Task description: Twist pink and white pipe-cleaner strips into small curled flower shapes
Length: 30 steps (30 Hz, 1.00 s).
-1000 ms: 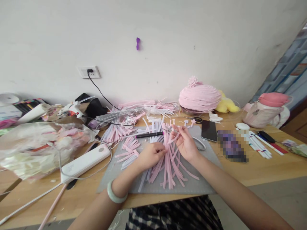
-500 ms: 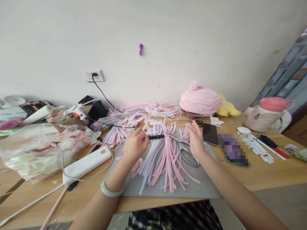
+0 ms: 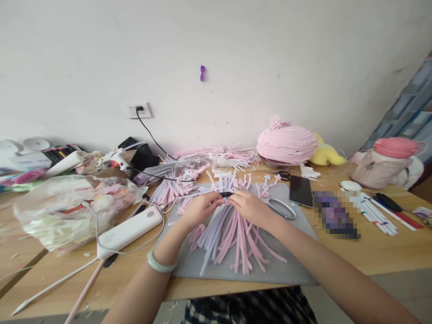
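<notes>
My left hand (image 3: 204,208) is closed in a pinch, with a pale lilac pipe cleaner (image 3: 191,195) running out from it to the left. My right hand (image 3: 251,208) meets it fingertip to fingertip, also pinched; what lies between its fingers is hidden. Just behind the fingertips is a black pen (image 3: 227,194), lying across the strips. Beneath and in front of both hands, lilac pipe cleaners (image 3: 209,245) and pink pipe cleaners (image 3: 241,245) fan out on a grey mat (image 3: 286,270). Scissors (image 3: 282,209) lie beside my right hand, their blades mostly covered.
Phones (image 3: 301,191), white markers (image 3: 380,213) and a pink-lidded jug (image 3: 384,164) stand to the right. At the left are a plastic bag (image 3: 67,211) of scraps and a white power strip (image 3: 131,229) with cables. A pink wound dome (image 3: 286,144) sits behind.
My right hand has moved left from beside the scissors and closed against my left hand. A lilac pipe cleaner now shows at my left hand. The scissors have shifted right; the view has shifted slightly.
</notes>
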{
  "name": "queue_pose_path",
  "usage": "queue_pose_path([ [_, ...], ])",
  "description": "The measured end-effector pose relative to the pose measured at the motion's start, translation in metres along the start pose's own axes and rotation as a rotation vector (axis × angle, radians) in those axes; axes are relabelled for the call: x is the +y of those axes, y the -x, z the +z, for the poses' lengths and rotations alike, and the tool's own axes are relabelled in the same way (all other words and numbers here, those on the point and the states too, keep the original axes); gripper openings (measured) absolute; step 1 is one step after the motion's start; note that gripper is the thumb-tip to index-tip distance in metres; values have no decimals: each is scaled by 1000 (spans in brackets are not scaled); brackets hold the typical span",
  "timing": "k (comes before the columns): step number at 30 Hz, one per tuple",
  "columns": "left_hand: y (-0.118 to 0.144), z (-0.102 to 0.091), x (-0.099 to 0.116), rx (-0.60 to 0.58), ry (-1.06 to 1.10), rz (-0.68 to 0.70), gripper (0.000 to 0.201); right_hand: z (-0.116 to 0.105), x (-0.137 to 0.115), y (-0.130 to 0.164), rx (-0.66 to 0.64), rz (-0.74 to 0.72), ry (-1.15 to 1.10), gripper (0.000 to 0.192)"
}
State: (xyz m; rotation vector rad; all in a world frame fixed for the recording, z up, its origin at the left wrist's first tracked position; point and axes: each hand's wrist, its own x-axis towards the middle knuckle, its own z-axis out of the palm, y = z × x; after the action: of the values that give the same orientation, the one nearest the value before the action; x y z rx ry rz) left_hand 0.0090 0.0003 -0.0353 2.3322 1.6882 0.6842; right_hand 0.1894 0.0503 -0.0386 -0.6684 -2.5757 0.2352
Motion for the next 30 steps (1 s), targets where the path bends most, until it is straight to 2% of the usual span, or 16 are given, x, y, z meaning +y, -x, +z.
queue_pose_path([
  [2,-1,-6,-17,56,-112,-48,25,-1,2,-4,-24,70,-38,21],
  [4,0,-9,-35,94,-342,-187,26,1,3,-4,-13,139,-80,18],
  [6,4,-9,-51,-14,-508,-286,28,5,3,-2,-8,171,-120,17],
  [7,5,-8,-56,-43,-516,-283,26,7,3,-1,-6,171,-136,17],
  [10,7,-8,-60,-57,-537,-265,21,14,2,3,51,152,-183,18],
  [14,4,-15,-50,40,-543,-260,23,19,1,4,218,160,-262,21],
  [17,1,-16,-36,222,-348,-248,28,21,-2,4,323,147,-329,22],
  [19,1,-12,-23,370,-103,-215,30,22,-5,3,361,136,-380,22],
  [20,0,-8,-16,390,22,-211,30,22,-7,3,372,130,-401,22],
  [25,1,12,13,268,528,-229,26,21,-11,5,408,100,-433,23],
  [30,-1,15,20,137,963,-351,16,19,-10,7,380,76,-431,23],
])
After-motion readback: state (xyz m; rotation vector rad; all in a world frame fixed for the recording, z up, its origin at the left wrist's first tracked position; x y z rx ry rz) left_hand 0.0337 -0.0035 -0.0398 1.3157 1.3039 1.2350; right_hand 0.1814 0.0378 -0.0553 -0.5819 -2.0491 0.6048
